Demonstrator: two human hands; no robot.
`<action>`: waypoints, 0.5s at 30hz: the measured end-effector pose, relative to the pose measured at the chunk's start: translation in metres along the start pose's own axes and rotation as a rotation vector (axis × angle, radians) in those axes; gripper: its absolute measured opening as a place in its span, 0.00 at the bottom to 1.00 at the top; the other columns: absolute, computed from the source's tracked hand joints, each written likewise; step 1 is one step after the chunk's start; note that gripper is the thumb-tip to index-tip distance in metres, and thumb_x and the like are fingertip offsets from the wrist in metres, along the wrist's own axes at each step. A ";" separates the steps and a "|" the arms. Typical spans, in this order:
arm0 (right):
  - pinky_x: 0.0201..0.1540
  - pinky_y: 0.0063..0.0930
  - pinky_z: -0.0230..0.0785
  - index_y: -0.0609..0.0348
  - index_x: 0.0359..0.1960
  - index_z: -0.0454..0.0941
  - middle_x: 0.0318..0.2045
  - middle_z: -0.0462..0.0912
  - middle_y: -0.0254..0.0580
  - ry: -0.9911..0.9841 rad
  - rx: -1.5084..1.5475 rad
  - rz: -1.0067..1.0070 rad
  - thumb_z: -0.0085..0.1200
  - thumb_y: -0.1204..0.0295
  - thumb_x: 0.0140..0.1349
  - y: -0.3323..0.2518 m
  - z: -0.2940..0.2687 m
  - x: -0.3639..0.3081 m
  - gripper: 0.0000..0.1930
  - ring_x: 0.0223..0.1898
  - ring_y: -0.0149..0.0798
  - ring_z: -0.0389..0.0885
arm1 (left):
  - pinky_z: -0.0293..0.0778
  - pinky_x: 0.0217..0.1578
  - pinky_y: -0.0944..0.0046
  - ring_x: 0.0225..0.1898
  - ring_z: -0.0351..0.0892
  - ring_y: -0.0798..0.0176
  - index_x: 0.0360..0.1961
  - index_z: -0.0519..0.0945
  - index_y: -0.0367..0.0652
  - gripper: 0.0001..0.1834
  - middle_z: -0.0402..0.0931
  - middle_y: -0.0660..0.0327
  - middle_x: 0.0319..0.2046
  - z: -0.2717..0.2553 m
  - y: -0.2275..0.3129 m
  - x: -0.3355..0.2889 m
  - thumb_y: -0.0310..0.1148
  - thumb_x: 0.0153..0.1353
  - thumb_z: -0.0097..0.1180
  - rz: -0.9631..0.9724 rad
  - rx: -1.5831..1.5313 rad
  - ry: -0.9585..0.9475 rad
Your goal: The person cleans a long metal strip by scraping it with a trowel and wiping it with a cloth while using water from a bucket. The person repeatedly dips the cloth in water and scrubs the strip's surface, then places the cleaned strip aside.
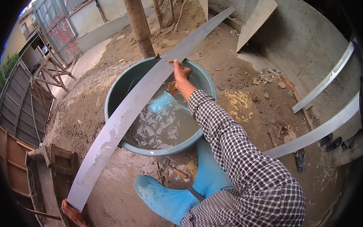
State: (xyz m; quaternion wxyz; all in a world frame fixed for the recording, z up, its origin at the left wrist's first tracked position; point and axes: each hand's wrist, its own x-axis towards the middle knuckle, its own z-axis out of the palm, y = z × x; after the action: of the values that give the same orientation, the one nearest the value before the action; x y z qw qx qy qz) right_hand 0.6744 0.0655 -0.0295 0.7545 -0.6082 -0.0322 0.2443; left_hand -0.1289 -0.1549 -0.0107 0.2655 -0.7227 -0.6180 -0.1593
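Left hand (pixel 75 215) holds metal strip (pixel 129 111) (long, curved); right hand (pixel 181 73) over tub (pixel 113 96).

The left hand (pixel 75 215) was partly cut off by the lower edge, its grip on the long metal strip (pixel 125 115) only half visible. The small brown thing (pixel 172 87) under the right hand (pixel 181 73) was too indistinct to identify. The murky water (pixel 162 126) hid the tub's (pixel 112 92) bottom.
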 end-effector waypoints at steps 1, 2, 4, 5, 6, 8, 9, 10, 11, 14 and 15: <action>0.59 0.51 0.73 0.67 0.60 0.71 0.59 0.73 0.52 -0.180 0.182 0.161 0.72 0.43 0.56 -0.005 0.003 -0.005 0.43 0.59 0.53 0.76 | 0.65 0.70 0.39 0.70 0.66 0.35 0.74 0.60 0.34 0.60 0.68 0.42 0.68 -0.002 -0.010 -0.019 0.50 0.46 0.81 0.013 0.068 0.110; 0.60 0.52 0.73 0.68 0.64 0.70 0.61 0.73 0.52 -0.381 0.343 0.327 0.74 0.37 0.53 -0.001 0.015 -0.019 0.51 0.61 0.52 0.76 | 0.66 0.71 0.39 0.71 0.67 0.35 0.76 0.58 0.33 0.61 0.67 0.40 0.69 -0.009 -0.021 -0.047 0.48 0.48 0.81 0.003 0.143 0.206; 0.66 0.55 0.69 0.61 0.72 0.64 0.68 0.69 0.55 -0.424 0.243 0.266 0.72 0.29 0.47 0.000 -0.015 0.007 0.60 0.69 0.54 0.69 | 0.64 0.71 0.41 0.69 0.66 0.44 0.82 0.50 0.53 0.56 0.63 0.48 0.70 -0.029 0.054 -0.036 0.56 0.62 0.71 0.008 0.159 0.238; 0.68 0.57 0.67 0.57 0.76 0.61 0.72 0.67 0.56 -0.458 0.198 0.244 0.71 0.25 0.44 0.002 -0.020 0.015 0.65 0.73 0.55 0.66 | 0.63 0.71 0.41 0.69 0.66 0.43 0.82 0.50 0.53 0.56 0.63 0.48 0.70 -0.041 0.075 -0.031 0.56 0.62 0.71 0.011 0.120 0.249; 0.70 0.59 0.66 0.55 0.73 0.64 0.70 0.68 0.55 -0.492 0.317 0.291 0.70 0.23 0.40 0.003 -0.026 0.027 0.65 0.72 0.56 0.68 | 0.63 0.71 0.41 0.69 0.66 0.43 0.82 0.50 0.52 0.56 0.63 0.48 0.70 -0.045 0.098 -0.018 0.56 0.62 0.71 0.043 0.036 0.238; 0.73 0.61 0.61 0.54 0.74 0.62 0.69 0.69 0.53 -0.641 0.396 0.410 0.69 0.20 0.35 0.000 -0.032 -0.016 0.69 0.70 0.55 0.69 | 0.63 0.71 0.41 0.69 0.66 0.43 0.81 0.50 0.52 0.56 0.63 0.47 0.70 -0.081 0.143 -0.020 0.56 0.62 0.71 0.076 -0.087 0.159; 0.73 0.62 0.60 0.53 0.74 0.61 0.68 0.70 0.51 -0.669 0.394 0.429 0.68 0.19 0.34 -0.005 -0.036 -0.027 0.70 0.69 0.54 0.70 | 0.63 0.71 0.41 0.69 0.66 0.43 0.81 0.50 0.51 0.56 0.63 0.47 0.70 -0.092 0.163 -0.015 0.56 0.61 0.71 0.104 -0.158 0.111; 0.73 0.62 0.60 0.54 0.73 0.63 0.67 0.71 0.50 -0.665 0.371 0.437 0.67 0.18 0.33 -0.011 -0.040 -0.041 0.69 0.68 0.54 0.70 | 0.63 0.71 0.41 0.69 0.66 0.42 0.81 0.50 0.51 0.56 0.63 0.47 0.70 -0.101 0.182 -0.011 0.56 0.61 0.71 0.135 -0.235 0.056; 0.73 0.63 0.60 0.54 0.71 0.66 0.65 0.72 0.49 -0.652 0.347 0.443 0.66 0.18 0.32 -0.018 -0.044 -0.058 0.68 0.68 0.53 0.70 | 0.63 0.71 0.41 0.69 0.66 0.42 0.81 0.50 0.51 0.56 0.63 0.47 0.70 -0.107 0.199 -0.004 0.56 0.61 0.71 0.169 -0.317 -0.013; 0.66 0.53 0.71 0.54 0.65 0.71 0.57 0.80 0.43 -0.793 0.266 0.382 0.67 0.21 0.37 -0.067 -0.052 -0.109 0.60 0.62 0.45 0.77 | 0.63 0.71 0.41 0.69 0.65 0.42 0.81 0.51 0.49 0.56 0.63 0.46 0.70 -0.123 0.254 0.012 0.55 0.61 0.71 0.247 -0.569 -0.233; 0.62 0.48 0.76 0.54 0.62 0.73 0.53 0.83 0.40 -0.832 0.245 0.362 0.69 0.23 0.39 -0.081 -0.061 -0.125 0.57 0.58 0.41 0.81 | 0.63 0.71 0.41 0.69 0.65 0.41 0.81 0.51 0.49 0.56 0.63 0.46 0.70 -0.129 0.271 0.017 0.55 0.61 0.71 0.272 -0.633 -0.298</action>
State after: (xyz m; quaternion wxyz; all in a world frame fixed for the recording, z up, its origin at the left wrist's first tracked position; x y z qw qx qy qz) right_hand 0.6127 -0.0516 0.0618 0.6891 -0.3609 -0.1963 0.5970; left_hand 0.1522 -0.2423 0.0524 -0.0452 -0.8596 -0.4686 -0.1987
